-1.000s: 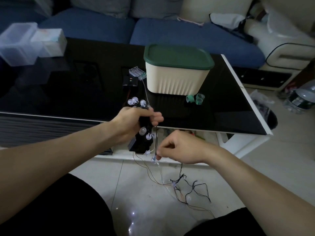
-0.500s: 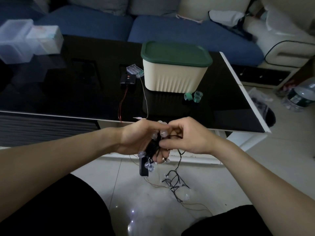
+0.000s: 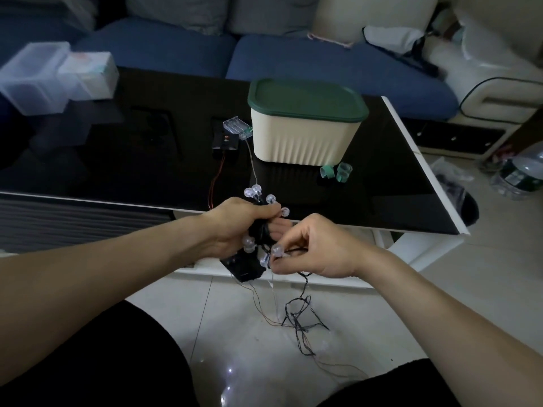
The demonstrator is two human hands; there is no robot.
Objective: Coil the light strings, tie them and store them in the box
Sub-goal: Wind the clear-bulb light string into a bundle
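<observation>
Since half a sec ago: right hand [image 3: 316, 248] is dropped lower, bulb pinched | left hand [image 3: 238, 227] clenched round light string [image 3: 258, 230] coil | tail left on floor | box [image 3: 305, 124] lidded, nothing tied yet

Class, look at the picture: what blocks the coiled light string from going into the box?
The green lid sits shut on the cream box. The left hand grips the coil; the right hand pinches its wire.

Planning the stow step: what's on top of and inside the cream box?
A green lid sits closed on the cream box; nothing rests on it. Contents are hidden by the lid and opaque walls.
</observation>
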